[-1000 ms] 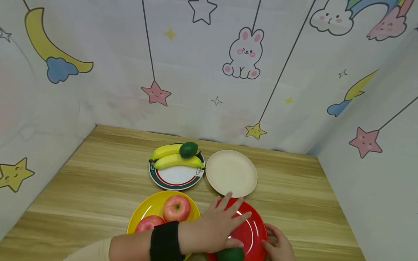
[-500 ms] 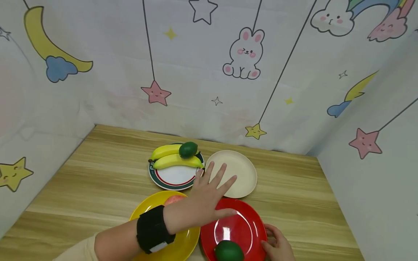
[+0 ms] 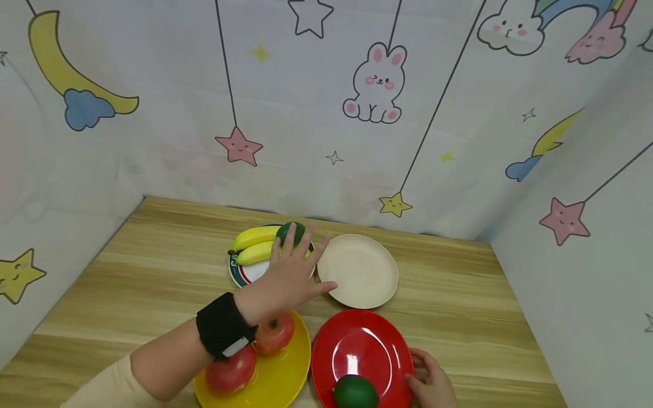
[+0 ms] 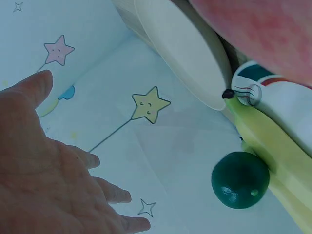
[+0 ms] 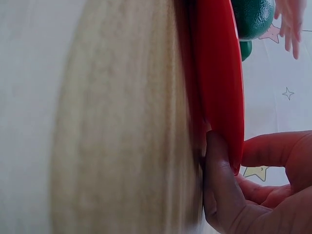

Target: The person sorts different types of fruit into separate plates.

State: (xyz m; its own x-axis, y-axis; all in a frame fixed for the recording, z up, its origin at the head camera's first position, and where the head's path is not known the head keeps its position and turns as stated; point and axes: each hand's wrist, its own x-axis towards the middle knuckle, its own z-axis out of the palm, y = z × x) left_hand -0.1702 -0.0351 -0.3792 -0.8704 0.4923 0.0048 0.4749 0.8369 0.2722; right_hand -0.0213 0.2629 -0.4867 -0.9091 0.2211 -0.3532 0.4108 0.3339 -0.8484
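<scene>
**Left hand spread above the bananas, right hand on the red plate's rim**

The left hand (image 3: 287, 276) reaches out over the worktop (image 3: 153, 272) with fingers straight and spread, holding nothing. Its fingertips hover by the green avocado (image 3: 290, 232) that sits on the two bananas (image 3: 252, 245) on the striped plate (image 3: 244, 273) at the back. From the left wrist view, the palm hangs clear of that fruit. Just right of it lies the cream plate (image 3: 359, 271).

Nearer the person, the right hand (image 3: 432, 383) pinches the rim of the red plate (image 3: 364, 345), thumb against its edge and fingers tucked beneath. A second avocado (image 3: 355, 392) rests on that plate's near side. Beside it, the yellow plate (image 3: 280, 379) carries two red apples (image 3: 274, 333), partly under the left forearm.
</scene>
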